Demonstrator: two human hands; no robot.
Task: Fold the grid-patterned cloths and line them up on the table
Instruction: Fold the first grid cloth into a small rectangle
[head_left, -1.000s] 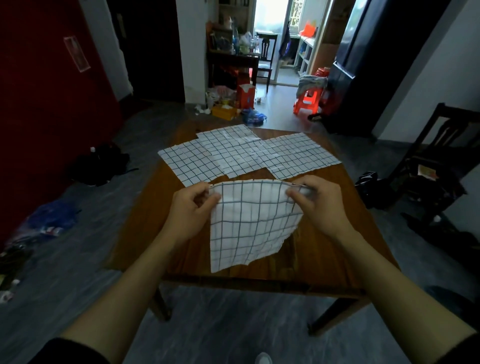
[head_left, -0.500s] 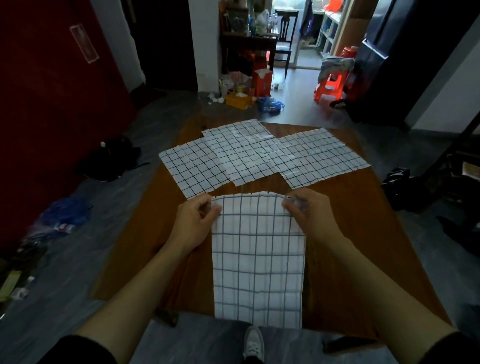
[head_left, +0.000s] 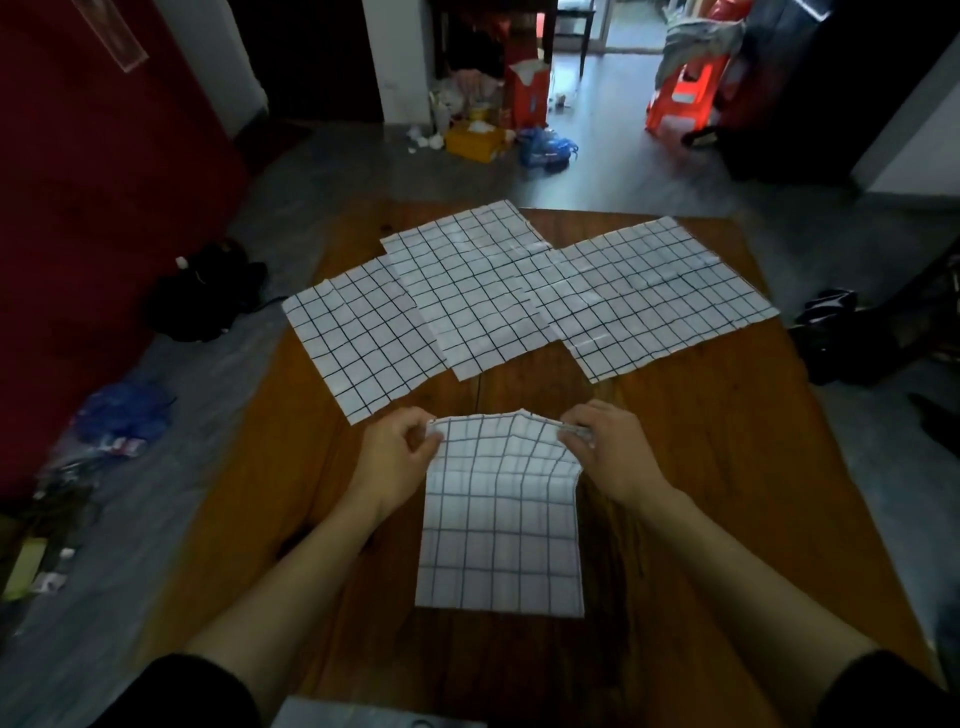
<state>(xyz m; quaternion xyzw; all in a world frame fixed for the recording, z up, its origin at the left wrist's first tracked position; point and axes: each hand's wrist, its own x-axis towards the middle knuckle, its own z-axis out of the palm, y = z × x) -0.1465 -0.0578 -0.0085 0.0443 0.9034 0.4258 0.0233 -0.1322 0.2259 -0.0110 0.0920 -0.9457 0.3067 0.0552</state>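
A big brown wooden table (head_left: 727, 467) fills most of the view. Three grid cloths lie flat and open on its far half. The left flat cloth (head_left: 358, 338) sits at about 11 o'clock from the hands. The middle flat cloth (head_left: 467, 286) sits at 12 o'clock and lies over the edge of the left one. The right flat cloth (head_left: 649, 296) sits at about 1 o'clock, and its left edge touches the middle one. Near the person, in the middle of the table, is the folded cloth (head_left: 498, 535). It is a tall shape, and its low part lies flat on the wood toward 6 o'clock. Its top edge is lifted a little and looks bumpy. The left hand (head_left: 397, 457) pinches the top left corner of this cloth, at about 9 o'clock from the cloth's top edge. Its fingers are curled in tight with the thumb on the cloth. The right hand (head_left: 605, 449) pinches the top right corner, at about 3 o'clock. Its fingers are curled too, and a bit of cloth pokes out past them. Both hands are just beside each other, with the cloth's top edge between them.
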